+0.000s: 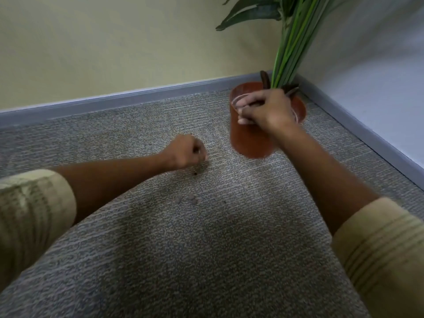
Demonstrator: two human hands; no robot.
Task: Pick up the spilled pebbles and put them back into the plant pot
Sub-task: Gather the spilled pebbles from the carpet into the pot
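Note:
A reddish-brown plant pot [250, 141] with green stems stands in the carpeted corner. My right hand [266, 107] hovers palm down over the pot's mouth, fingers loosely spread toward the left rim; whatever lies under it is hidden. My left hand [185, 152] is low on the carpet left of the pot, fingers curled into a fist with something small and dark showing in the curl. A dark pebble [195, 173] lies just below that hand. A small cluster of brownish pebbles [190, 199] lies nearer to me on the carpet.
Grey speckled carpet [160, 249] covers the floor. A grey baseboard [137, 94] runs along the yellow back wall and the white right wall, meeting behind the pot. Plant leaves [250, 12] hang over the corner.

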